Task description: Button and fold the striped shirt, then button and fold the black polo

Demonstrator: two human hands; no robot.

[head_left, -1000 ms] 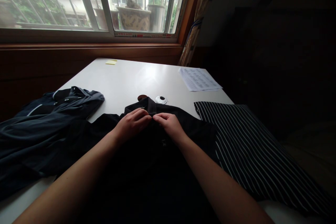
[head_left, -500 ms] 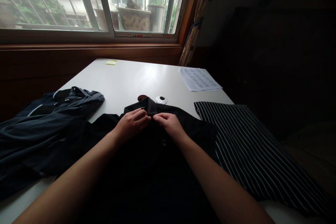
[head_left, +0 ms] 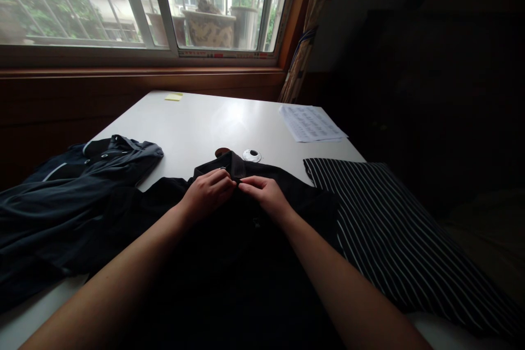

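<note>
A black collared shirt (head_left: pixel 241 262) lies spread over the near part of the table, its collar (head_left: pixel 238 165) pointing away from me. A small pale emblem shows on its chest. My left hand (head_left: pixel 211 188) is closed on the cloth of the front opening, just below the collar. Close against it, my right hand (head_left: pixel 264 194) pinches the same front edge between thumb and forefinger. The fingertips of both hands almost meet. Whether a button sits between them is too dark and small to tell.
On the white table (head_left: pixel 205 120), a dark blue shirt (head_left: pixel 94 191) lies at the left and a black garment with white stripes (head_left: pixel 381 219) at the right. Beyond the collar are a white ring-shaped thing (head_left: pixel 251 156) and a brown disc (head_left: pixel 222 151). Printed papers (head_left: pixel 311 123) and a yellow note (head_left: pixel 174 97) lie farther back.
Both hands keep their hold below the collar. Only a very slight shift of the fingers shows; the garments lie as before.
</note>
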